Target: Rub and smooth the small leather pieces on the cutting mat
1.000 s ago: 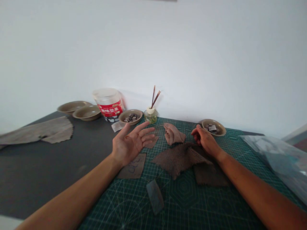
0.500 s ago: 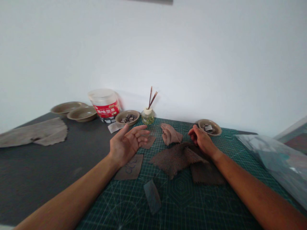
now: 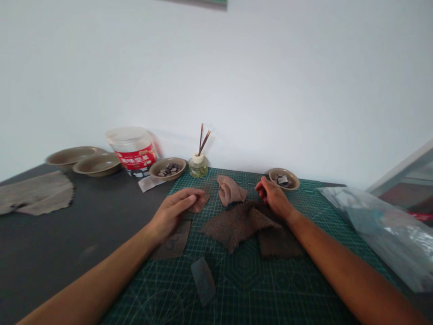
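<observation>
My left hand (image 3: 177, 208) hovers over the left part of the green cutting mat (image 3: 250, 289), turned on its side. Its fingers are together with the thumb laid against them, and I see nothing in them. Close to its fingertips lies a small brown fabric piece (image 3: 199, 205). Under the wrist is a brown cloth patch with looped marks (image 3: 176, 241), partly covered. My right hand (image 3: 272, 196) is curled in front of a small bowl with grey pieces (image 3: 294, 184); whatever its fingers hold, if anything, is hidden. Below it spreads a frayed dark brown cloth (image 3: 241, 223). A folded pinkish cloth (image 3: 232, 190) sits between the hands.
A grey-blue scrap (image 3: 203, 280) lies in front. Along the wall stand a reed diffuser (image 3: 198, 166), a bowl of dark pieces (image 3: 181, 168), a red-labelled tub (image 3: 137, 158) and two bowls (image 3: 96, 170). Clear plastic (image 3: 379, 230) lies right, grey cloth (image 3: 40, 192) left.
My left hand has rolled from palm up with spread fingers to its side, fingers drawn together. The right hand stays curled by the bowl. The whole view has shifted a little to the right.
</observation>
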The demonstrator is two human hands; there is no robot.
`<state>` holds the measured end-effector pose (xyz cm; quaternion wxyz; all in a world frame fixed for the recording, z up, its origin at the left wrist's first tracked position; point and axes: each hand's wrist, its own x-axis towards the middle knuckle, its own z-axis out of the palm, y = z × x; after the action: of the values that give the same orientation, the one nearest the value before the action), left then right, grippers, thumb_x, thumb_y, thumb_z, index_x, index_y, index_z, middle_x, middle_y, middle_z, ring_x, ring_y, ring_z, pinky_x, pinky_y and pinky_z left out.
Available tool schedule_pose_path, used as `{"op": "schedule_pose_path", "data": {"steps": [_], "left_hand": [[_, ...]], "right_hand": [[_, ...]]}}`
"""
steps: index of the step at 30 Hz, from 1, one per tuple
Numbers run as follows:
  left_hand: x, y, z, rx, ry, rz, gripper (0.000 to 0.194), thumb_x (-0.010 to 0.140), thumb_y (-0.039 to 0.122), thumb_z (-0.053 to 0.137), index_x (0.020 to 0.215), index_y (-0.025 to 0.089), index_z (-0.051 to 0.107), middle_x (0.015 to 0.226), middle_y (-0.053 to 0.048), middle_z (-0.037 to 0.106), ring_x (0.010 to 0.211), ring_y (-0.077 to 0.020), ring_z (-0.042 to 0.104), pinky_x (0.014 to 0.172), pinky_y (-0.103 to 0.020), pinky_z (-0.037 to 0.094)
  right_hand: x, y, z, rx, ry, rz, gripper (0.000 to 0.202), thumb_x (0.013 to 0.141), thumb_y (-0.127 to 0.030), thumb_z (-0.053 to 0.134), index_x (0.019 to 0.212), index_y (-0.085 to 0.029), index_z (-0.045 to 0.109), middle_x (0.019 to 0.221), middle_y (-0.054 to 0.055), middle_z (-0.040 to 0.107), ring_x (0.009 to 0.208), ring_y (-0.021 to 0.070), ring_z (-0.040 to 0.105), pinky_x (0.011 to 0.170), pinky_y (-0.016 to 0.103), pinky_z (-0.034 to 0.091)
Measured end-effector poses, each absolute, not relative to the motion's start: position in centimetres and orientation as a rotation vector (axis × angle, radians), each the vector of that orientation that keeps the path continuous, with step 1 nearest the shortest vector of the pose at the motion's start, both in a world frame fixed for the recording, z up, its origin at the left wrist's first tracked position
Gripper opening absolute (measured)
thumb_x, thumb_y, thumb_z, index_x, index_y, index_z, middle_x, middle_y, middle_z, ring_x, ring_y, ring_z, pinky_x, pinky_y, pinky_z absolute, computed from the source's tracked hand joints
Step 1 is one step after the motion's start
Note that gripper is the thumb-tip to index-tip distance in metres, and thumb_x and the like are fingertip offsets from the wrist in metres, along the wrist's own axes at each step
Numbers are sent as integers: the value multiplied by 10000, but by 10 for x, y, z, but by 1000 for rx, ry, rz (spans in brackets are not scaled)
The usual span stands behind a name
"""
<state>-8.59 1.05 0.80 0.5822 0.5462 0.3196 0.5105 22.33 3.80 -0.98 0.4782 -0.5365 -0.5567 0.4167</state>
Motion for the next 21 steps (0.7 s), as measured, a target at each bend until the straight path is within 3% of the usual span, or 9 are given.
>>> {"op": "schedule_pose_path", "data": {"steps": [5, 11, 16, 19, 21], "left_hand": [[-87, 8, 10, 1500, 899, 1176, 223, 758, 291, 720, 939, 165, 755, 755, -59, 694, 653, -186, 572, 627, -279, 444], [-91, 7, 10, 1855, 1150, 946, 293, 812, 413, 644, 1028, 229, 717, 1060, -33, 714, 934, -243, 632, 836, -320, 486], [-91, 7, 8, 1963, 1172, 914, 328, 863, 464, 565, 1044, 222, 691, 1102, -34, 706, 980, -231, 642, 863, -311, 491], [-92, 8, 7, 1985, 1174, 907, 325, 870, 461, 559, 1046, 220, 687, 1098, -33, 706, 982, -225, 643, 867, -305, 489], [-92, 9, 6, 1986, 1176, 909, 320, 873, 456, 558, 1049, 220, 685, 1094, -32, 705, 966, -219, 645, 852, -299, 492]], "right_hand": [[225, 37, -7, -1304, -1427, 1008, 557, 873, -671, 373, 817, -165, 600, 637, -1, 498, 519, 81, 413, 463, 198, 312], [232, 36, 15, -1272, -1597, 817, 484, 821, -643, 503, 822, -174, 623, 630, -1, 519, 578, 98, 429, 515, 211, 327], [241, 19, 62, -1282, -1628, 671, 478, 857, -599, 506, 701, -163, 623, 586, 3, 498, 558, 89, 435, 537, 234, 322], [246, -6, 100, -1097, -1604, 632, 348, 880, -482, 567, 743, -171, 639, 682, 19, 542, 626, 89, 484, 595, 243, 375], [250, -25, 121, -942, -1596, 503, 198, 871, -392, 620, 894, -198, 653, 779, 22, 568, 701, 94, 524, 637, 236, 412]]}}
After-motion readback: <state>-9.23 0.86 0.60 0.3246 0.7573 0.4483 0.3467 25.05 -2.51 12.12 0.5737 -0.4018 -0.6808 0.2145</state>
